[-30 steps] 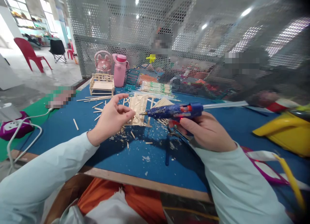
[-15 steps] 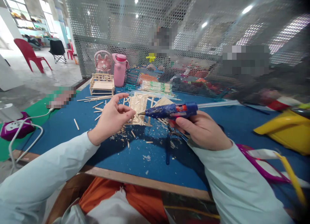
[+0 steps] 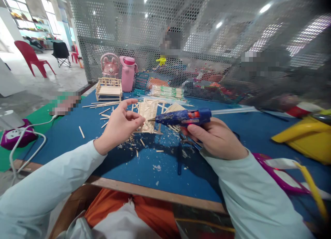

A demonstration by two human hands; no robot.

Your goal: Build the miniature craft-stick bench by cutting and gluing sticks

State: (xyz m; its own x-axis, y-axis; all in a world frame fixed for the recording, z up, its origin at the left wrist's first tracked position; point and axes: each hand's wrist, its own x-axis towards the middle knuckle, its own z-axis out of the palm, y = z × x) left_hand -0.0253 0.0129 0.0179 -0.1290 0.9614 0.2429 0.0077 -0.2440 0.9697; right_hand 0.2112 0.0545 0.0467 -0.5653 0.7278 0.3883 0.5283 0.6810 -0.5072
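A blue hot glue gun (image 3: 181,117) lies level in my right hand (image 3: 219,137), whose fingers wrap round its handle. A clear glue stick (image 3: 232,111) sticks out of its back end. Its metal nozzle points left, close to the thumb tip of my left hand (image 3: 120,123). That hand is closed in a pinch, with the index finger raised; whatever it holds, if anything, is too small or hidden to make out. Behind the nozzle stands a small slatted frame of wooden sticks (image 3: 149,108). Another stick-built piece (image 3: 176,108) is partly covered by the gun.
A miniature wooden bench (image 3: 109,90) and a pink bottle (image 3: 127,75) stand at the back left. Loose sticks (image 3: 104,104) and scraps litter the blue tabletop (image 3: 116,170). Blue-handled pliers (image 3: 179,159) lie below the gun. A purple power strip (image 3: 281,177) and yellow object (image 3: 305,139) are right.
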